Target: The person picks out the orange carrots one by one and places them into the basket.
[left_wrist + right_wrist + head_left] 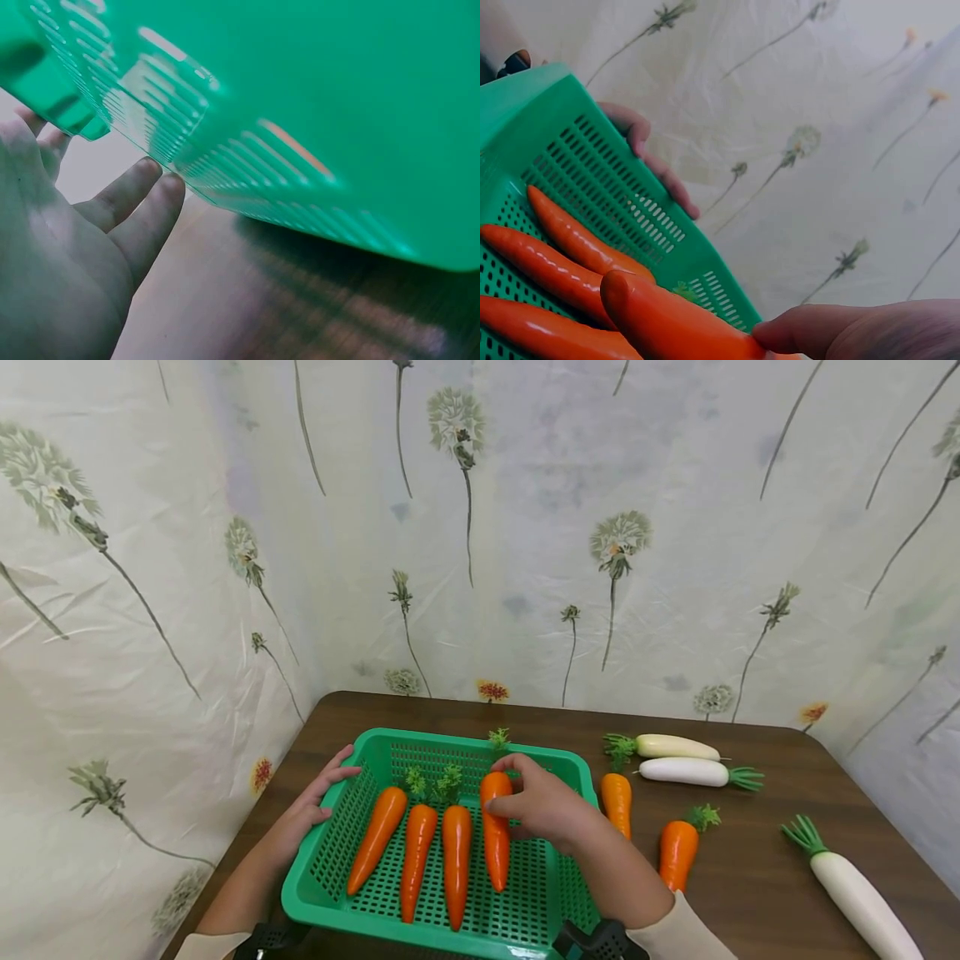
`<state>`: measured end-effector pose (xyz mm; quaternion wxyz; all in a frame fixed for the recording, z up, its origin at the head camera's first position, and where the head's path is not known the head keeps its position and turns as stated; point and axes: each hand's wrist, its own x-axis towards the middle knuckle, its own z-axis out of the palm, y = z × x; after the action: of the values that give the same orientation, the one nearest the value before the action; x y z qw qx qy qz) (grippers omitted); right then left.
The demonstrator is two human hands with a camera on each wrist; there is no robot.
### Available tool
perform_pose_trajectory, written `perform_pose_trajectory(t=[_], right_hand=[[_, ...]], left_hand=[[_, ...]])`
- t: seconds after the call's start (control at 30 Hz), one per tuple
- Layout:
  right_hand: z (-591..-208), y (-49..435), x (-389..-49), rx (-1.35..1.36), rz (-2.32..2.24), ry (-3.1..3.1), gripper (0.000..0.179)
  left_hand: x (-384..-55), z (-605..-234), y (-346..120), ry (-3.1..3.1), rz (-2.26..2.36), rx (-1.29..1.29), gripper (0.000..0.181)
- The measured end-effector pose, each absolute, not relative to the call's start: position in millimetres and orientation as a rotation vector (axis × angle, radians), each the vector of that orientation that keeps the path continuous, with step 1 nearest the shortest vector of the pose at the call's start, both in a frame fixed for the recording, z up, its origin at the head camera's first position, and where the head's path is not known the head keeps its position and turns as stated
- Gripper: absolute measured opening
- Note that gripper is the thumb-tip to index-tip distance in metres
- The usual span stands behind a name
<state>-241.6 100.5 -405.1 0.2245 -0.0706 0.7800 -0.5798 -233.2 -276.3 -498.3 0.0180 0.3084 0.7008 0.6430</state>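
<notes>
My right hand pinches an orange carrot near its thick top, over the right half of a green plastic basket. In the right wrist view the thumb lies along that carrot. To its left, three more carrots lie in the basket, tips toward me: the leftmost carrot, a middle carrot and a third carrot. My left hand rests at the basket's left rim, fingertips over the edge. Its lower fingers look fairly straight against the outer wall in the left wrist view.
Right of the basket on the brown table lie two carrots, one close to the rim and another carrot farther right. A pale radish, a white radish and a larger radish lie beyond. Flowered cloth hangs behind.
</notes>
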Motion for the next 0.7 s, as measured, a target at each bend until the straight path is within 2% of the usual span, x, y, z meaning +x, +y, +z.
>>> perform_pose_trajectory(t=[0.7], right_hand=[[-405.0,99.4,-238.8,-0.183,-1.572,2.177,0.055]], left_hand=[[-233.0,-497.6,-275.0,2.192,1.996,0.958,0.058]])
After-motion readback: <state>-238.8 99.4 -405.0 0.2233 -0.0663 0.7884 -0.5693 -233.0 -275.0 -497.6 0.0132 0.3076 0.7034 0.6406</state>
